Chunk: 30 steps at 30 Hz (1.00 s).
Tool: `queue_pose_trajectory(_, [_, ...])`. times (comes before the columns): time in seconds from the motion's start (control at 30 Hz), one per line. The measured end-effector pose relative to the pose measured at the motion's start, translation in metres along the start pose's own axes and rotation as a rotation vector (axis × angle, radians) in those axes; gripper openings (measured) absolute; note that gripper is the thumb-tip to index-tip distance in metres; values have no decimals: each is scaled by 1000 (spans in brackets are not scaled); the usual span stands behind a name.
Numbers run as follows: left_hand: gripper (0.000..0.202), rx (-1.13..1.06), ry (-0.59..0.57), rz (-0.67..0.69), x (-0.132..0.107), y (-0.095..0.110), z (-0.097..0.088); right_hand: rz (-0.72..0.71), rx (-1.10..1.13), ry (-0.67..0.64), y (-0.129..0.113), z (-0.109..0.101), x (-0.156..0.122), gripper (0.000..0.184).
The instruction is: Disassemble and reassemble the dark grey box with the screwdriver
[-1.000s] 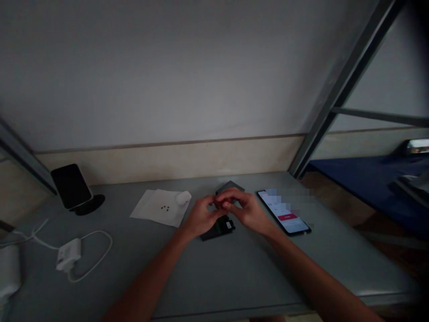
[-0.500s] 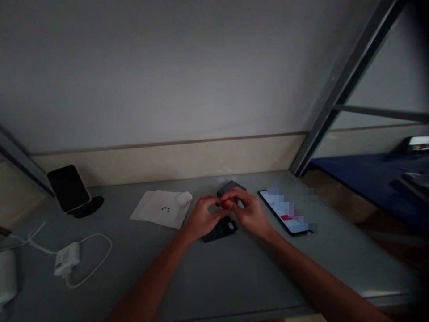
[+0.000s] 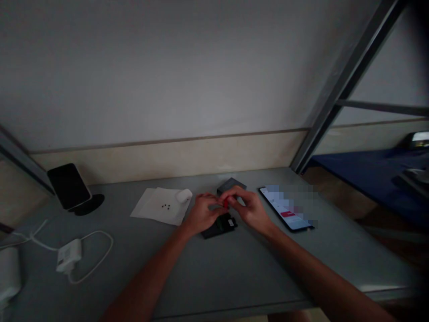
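My right hand (image 3: 248, 208) pinches a small red screwdriver (image 3: 225, 203) between thumb and fingers, its lower end hidden. Opposite it, my left hand (image 3: 203, 215) is curled with thumb and fingers close to the tool; what they pinch, if anything, cannot be made out. Beneath both hands lies a flat black device (image 3: 217, 230) with a patch of green circuit board showing, partly covered by my left hand. To the left, several tiny dark screws (image 3: 166, 206) sit on white paper (image 3: 147, 209). A small rounded white object (image 3: 184, 196) rests on the paper's right corner.
Behind my hands is a dark grey box (image 3: 232, 184). A phone with a lit screen (image 3: 284, 213) lies to the right. At far left are a dark-screened phone on a stand (image 3: 69, 185) and a white adapter (image 3: 69, 256) with its cable. A metal frame post (image 3: 321, 120) rises behind the desk.
The red screwdriver now stands more upright and more of it shows between my fingers. My hands stay over the black device, which has not visibly shifted on the desk.
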<state>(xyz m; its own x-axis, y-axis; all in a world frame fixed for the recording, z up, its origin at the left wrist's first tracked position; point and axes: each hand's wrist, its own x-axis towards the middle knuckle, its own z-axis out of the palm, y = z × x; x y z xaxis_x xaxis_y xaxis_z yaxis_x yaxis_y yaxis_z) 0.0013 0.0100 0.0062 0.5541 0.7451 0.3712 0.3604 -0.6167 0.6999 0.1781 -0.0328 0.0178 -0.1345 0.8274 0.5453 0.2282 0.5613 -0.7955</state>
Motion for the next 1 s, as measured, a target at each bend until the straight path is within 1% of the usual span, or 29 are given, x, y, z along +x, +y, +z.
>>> queue_pose_trajectory(0.1, [17,36,40,-12,0,-1,1,-54,-41,24,1,3,0,10])
queue_pose_trajectory(0.17, [21,49,51,-18,-1,-2,1,-26,-33,26,2,5,0,9])
queue_pose_trajectory(0.3, [16,18,16,40,-1,-3,-1,61,25,-26,1,2,-2,16])
queue_pose_trajectory(0.4, [18,27,9,46,-1,-3,-2,35,1,-70,-3,0,-1,18])
queue_pose_trajectory(0.53, [20,123,50,61,-3,2,-3,-27,-66,-22,-2,3,0,13])
queue_pose_trajectory(0.63, [19,188,42,110,-6,8,-4,-22,-56,0,1,3,0,15])
queue_pose_trajectory(0.7, [16,193,36,130,-8,11,-5,-16,-35,-4,2,1,1,16])
queue_pose_trajectory(0.83, [17,133,73,88,-7,9,-2,-44,-31,-48,0,0,2,19])
queue_pose_trajectory(0.93, [20,105,94,59,-5,5,1,-61,-48,-22,0,2,2,12])
queue_pose_trajectory(1.0, [22,114,93,44,-5,4,2,-43,-39,-8,1,2,2,12])
